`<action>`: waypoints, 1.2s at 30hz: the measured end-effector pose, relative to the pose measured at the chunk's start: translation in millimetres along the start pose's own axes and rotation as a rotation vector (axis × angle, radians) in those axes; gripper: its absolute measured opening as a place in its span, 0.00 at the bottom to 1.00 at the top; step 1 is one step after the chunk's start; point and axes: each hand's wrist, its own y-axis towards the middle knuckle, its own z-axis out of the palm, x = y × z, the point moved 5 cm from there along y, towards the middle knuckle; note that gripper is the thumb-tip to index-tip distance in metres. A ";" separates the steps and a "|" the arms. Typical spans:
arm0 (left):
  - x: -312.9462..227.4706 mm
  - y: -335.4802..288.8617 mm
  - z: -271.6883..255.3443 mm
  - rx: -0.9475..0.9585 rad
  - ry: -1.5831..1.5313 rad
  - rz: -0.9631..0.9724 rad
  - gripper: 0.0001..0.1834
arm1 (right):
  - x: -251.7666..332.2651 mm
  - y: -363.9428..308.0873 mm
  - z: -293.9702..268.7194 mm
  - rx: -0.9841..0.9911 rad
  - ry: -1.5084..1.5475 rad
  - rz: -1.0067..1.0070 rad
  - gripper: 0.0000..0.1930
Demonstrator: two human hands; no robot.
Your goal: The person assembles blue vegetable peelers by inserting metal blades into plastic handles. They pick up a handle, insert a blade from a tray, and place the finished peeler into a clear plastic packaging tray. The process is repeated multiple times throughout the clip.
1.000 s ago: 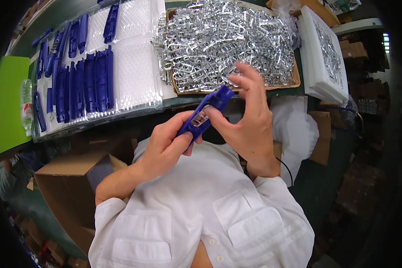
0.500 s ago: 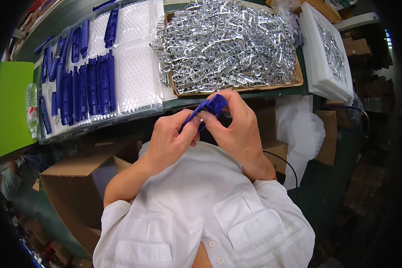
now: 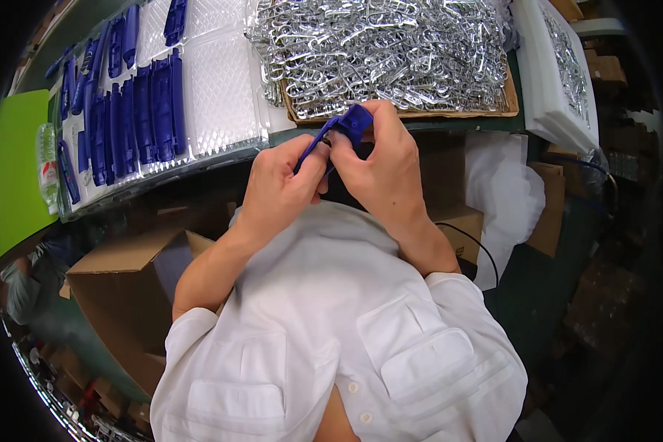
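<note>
Both hands are closed on one blue plastic shell piece [image 3: 354, 122], raised in front of my chest just short of the table edge. My left hand [image 3: 278, 184] pinches its lower left end between thumb and fingers. On the upper right end, my right hand [image 3: 384, 171] grips with the thumb pressed into the hollow side. My fingers cover the middle of the piece, so whatever lies inside it is hidden. Similar long blue shell pieces [image 3: 146, 118] lie in rows on the clear textured plastic sheet [image 3: 225, 96] to the left.
Beyond my hands, a cardboard tray [image 3: 511, 96] is heaped with shiny metal clips [image 3: 390, 59]. A white foam box [image 3: 541, 88] with more clips leans at the right. At left are a plastic bottle [image 3: 48, 166] and a green board [image 3: 11, 162]. An open carton [image 3: 121, 258] stands below.
Both hands and the blue shell piece sit higher in the view, as does the table. The right thumb has pushed further into the piece, and the bit of metal seen there earlier is now covered.
</note>
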 end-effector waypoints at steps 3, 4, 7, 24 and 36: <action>-12.4 -6.2 -5.3 0.160 -0.117 -0.043 0.15 | -3.1 4.3 -4.3 0.080 0.268 0.113 0.13; -19.6 -13.4 -5.9 0.229 -0.223 -0.020 0.17 | -8.6 6.0 -6.2 0.111 0.424 0.139 0.12; -38.5 -35.4 -16.8 0.318 -0.209 0.034 0.23 | -2.8 8.3 -22.9 0.161 0.729 0.083 0.13; -83.8 -58.6 -23.8 -0.015 0.552 0.642 0.36 | 0.8 -2.3 -46.5 0.059 0.465 -0.325 0.20; -185.8 44.0 -103.3 -0.212 0.680 0.545 0.18 | -19.7 7.8 -76.9 -0.163 0.408 -0.189 0.19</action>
